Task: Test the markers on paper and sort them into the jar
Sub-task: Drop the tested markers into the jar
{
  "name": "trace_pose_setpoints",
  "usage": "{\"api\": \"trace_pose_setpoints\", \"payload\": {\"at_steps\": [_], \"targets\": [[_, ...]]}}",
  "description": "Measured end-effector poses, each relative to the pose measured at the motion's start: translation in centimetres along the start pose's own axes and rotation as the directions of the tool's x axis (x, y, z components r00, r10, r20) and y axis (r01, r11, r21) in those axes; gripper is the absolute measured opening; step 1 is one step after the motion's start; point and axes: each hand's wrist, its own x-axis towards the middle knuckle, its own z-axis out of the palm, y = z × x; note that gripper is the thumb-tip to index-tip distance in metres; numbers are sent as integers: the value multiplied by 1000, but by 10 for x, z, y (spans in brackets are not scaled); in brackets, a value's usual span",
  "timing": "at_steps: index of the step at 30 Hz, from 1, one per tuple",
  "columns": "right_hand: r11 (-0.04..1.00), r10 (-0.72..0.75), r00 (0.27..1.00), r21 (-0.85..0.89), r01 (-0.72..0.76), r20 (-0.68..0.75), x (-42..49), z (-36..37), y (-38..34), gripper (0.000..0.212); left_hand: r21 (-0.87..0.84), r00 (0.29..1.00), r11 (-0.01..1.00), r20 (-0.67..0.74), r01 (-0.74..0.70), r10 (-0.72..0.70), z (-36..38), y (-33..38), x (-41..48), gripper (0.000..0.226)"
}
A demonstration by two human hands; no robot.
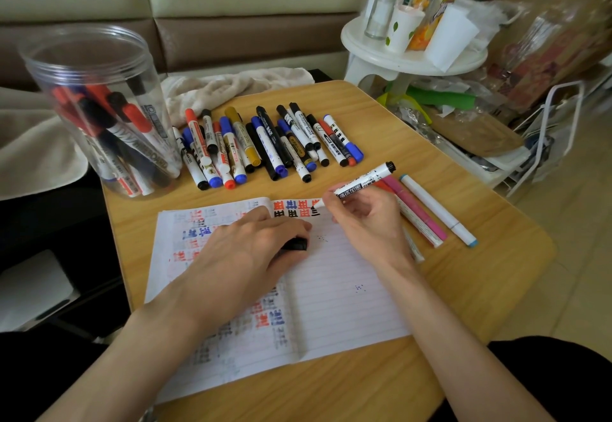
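An open lined notebook [337, 292] lies on the wooden table [490, 275], its pages carrying red, blue and black test marks. My right hand [367, 222] grips an uncapped black marker [361, 184] with its tip touching the top of the right page. My left hand [251, 249] rests on the notebook and holds the black cap [295, 244] under its fingers. A clear plastic jar [99, 106] at the far left holds several red, black and blue markers. A row of several capped markers [265, 146] lies behind the notebook.
Pink, red and light-blue pens [427, 212] lie to the right of my right hand. A beige cloth [231, 85] lies behind the marker row. A white stool [407, 57] with bottles and cups stands at the back right, with clutter beside it.
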Motion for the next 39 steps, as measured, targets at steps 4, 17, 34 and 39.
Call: {"api": "trace_pose_setpoints", "payload": {"at_steps": [4, 17, 34, 39], "targets": [[999, 26, 999, -45, -27, -29, 0, 2, 2, 19, -5, 1000, 1000, -3, 7, -7, 1, 0, 0, 33], [999, 42, 998, -30, -43, -37, 0, 0, 0, 19, 3, 1000, 1000, 2, 10, -10, -1, 1, 0, 32], [998, 64, 996, -21, -65, -64, 1, 0, 3, 18, 11, 1000, 1000, -2, 9, -9, 0, 0, 1, 30], [997, 75, 996, -30, -77, -58, 1, 0, 1, 18, 10, 1000, 1000, -5, 8, -8, 0, 0, 0, 29]]}}
